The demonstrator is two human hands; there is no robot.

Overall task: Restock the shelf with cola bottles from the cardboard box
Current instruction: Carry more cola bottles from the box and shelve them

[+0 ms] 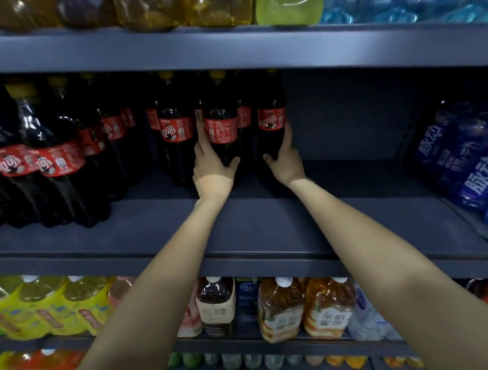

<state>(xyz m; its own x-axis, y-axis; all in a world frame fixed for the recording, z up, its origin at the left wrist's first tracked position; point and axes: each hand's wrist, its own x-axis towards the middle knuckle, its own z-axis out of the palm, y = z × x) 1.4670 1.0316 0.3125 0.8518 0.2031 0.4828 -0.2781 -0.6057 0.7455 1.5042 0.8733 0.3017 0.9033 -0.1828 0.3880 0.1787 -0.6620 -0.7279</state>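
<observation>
Both my arms reach deep onto the dark middle shelf [269, 221]. My left hand [213, 169] grips a cola bottle [222, 124] with a red label and yellow cap, thumb on its right side and fingers up its left side. My right hand [285, 159] grips a second cola bottle [271, 114] just to the right, fingers along its right side and thumb at its front. Both bottles stand upright at the back of the shelf. More cola bottles [57, 154] fill the shelf's left part. The cardboard box is out of view.
Blue-labelled bottles [477, 164] stand at the shelf's right end, with a bare stretch of shelf between them and the cola. Yellow and blue drinks [220, 1] line the shelf above. Tea and juice bottles [280, 308] fill the shelves below.
</observation>
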